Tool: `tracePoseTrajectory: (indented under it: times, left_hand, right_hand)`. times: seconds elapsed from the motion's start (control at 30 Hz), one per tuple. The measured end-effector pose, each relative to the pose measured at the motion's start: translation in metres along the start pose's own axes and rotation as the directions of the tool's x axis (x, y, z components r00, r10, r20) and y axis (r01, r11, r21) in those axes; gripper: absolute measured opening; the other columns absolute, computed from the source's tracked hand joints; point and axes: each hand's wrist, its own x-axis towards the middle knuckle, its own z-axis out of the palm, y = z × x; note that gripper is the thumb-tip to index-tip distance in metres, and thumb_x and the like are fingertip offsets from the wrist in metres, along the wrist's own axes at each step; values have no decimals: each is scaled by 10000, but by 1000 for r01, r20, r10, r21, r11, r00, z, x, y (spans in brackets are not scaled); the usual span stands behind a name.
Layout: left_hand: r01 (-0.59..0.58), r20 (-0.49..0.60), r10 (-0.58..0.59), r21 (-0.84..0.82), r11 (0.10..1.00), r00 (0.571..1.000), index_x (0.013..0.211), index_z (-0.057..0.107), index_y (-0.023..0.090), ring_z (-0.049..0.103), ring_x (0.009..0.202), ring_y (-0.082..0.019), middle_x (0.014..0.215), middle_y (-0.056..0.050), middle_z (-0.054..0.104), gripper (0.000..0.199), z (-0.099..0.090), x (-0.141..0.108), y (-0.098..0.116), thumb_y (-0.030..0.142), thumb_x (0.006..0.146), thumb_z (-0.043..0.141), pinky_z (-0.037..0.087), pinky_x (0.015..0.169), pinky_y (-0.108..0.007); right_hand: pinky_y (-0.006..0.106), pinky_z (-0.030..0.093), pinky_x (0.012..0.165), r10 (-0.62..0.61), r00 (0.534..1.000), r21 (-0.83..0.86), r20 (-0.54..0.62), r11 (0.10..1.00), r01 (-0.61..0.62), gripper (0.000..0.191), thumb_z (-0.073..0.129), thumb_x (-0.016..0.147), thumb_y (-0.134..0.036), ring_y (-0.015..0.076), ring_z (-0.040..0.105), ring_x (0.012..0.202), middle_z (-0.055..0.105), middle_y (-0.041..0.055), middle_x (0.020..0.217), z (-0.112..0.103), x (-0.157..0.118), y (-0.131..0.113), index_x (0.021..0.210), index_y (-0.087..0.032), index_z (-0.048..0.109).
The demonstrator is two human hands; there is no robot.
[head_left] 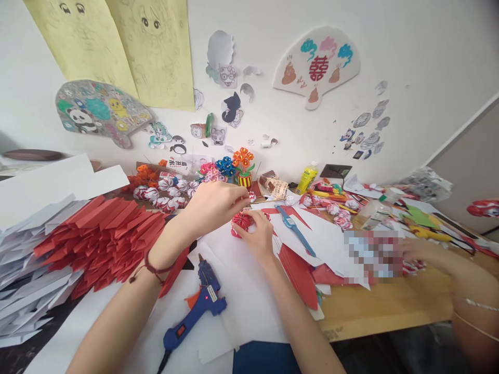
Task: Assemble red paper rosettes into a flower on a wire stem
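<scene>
My right hand [259, 236] grips a red folded-paper flower [240, 224] with a rounded, pleated shape, above white paper. Just over it, my left hand [216, 202] is closed in a pinch, its fingertips beside a small red-and-white piece [252, 197]; whether they hold that or anything else cannot be made out. Below the hands, a blue hot glue gun [200, 301] with an orange trigger lies on white sheets [230, 259], its small red light on.
Left of my arms lie heaped red folded strips [109, 239] and white folded strips [27, 280]. Red-and-white paper flowers [171, 195] sit behind. A blue watch [296, 228], yellow bottle [307, 177] and clear bottle [376, 210] are rightward. Another person's arm [448, 262] reaches in from the right.
</scene>
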Motion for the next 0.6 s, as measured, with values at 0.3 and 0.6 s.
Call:
tracePoseTrajectory:
  times: [0.3,0.6]
  left_hand:
    - [1,2,-1,4,1000,1000,894,691,212,643,665,-165,771,-21,718,273,1,0,1,339,970,462,281,540,-271]
    - [-9,-4,9,-5,1000,1000,912,695,207,641,660,-166,752,-36,711,276,1,0,0,331,965,454,297,547,-262]
  right_hand:
    - [350,514,852,-14,1000,-10,1,1000,14,282,755,787,-351,214,636,936,670,46,997,0,0,0,1021,-224,662]
    - [380,522,848,-6,1000,-2,0,1000,6,278,749,787,-354,226,641,929,676,47,991,0,0,0,1021,-233,661]
